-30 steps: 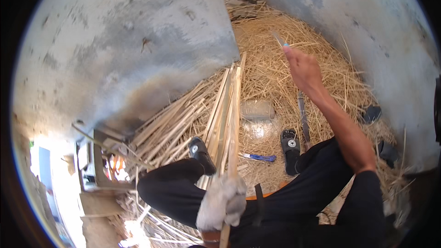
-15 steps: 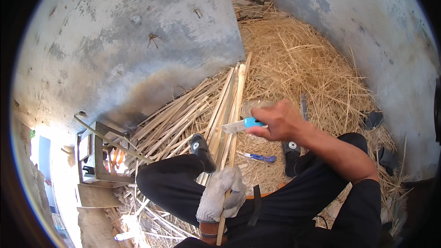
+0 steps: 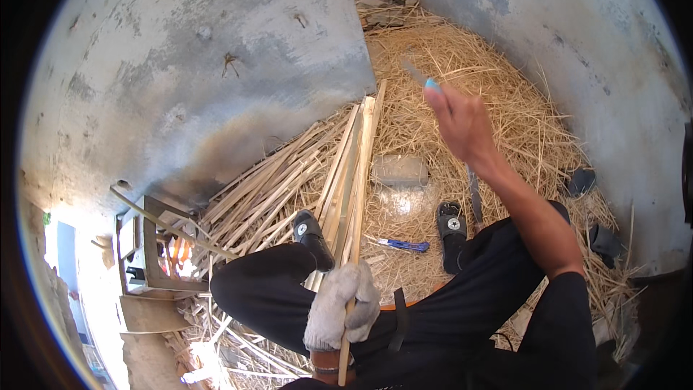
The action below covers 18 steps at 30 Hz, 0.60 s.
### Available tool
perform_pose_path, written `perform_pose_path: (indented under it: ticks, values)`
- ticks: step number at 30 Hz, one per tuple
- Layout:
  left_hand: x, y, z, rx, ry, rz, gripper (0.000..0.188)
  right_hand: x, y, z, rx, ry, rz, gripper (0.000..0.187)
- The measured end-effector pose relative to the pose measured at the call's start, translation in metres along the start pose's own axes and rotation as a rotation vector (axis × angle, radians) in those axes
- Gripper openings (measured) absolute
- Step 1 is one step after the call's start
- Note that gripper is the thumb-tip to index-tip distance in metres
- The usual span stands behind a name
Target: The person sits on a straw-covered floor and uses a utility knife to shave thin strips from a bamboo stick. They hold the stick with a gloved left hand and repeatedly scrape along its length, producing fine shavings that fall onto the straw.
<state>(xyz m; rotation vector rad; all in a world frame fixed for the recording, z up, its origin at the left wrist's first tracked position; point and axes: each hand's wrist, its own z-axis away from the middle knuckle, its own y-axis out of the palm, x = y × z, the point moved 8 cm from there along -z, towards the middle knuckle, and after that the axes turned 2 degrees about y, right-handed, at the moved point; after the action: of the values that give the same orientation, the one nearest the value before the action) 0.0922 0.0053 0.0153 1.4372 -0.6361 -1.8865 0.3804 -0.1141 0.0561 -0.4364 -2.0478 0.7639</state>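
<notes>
Strip (image 3: 356, 235) | through left hand (image 3: 333, 309) | knife (image 3: 431, 84) | blade jutting past right hand (image 3: 465, 123)

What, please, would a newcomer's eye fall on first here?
Most striking is the bare right hand, raised right of centre, holding a turquoise-handled knife. Below, the grey-gloved left hand grips a slender pale strip. Golden straw-like shavings heap against the grey right-hand wall.

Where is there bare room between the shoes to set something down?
The barest, lightly littered patch lies between the grey block and blue cutter, left of the right shoe. Crowded: wooden strips leftward, a long blade beside that shoe, heaped straw beyond.
</notes>
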Motion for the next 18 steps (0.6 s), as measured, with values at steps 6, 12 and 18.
perform_pose_path:
  ticks: [6,12,18]
  values:
    - [0.001,0.007,-0.009,0.044,0.004,0.134,0.038,0.083,0.030,0.072,0.373,-0.544,-0.176,0.048]
    - [0.007,0.007,-0.011,0.047,-0.060,0.208,0.039,0.082,0.036,0.075,0.290,-0.548,-0.039,0.053]
    - [0.009,0.010,-0.010,0.106,-0.023,0.230,0.038,0.027,0.062,0.046,0.201,-0.285,0.145,0.057]
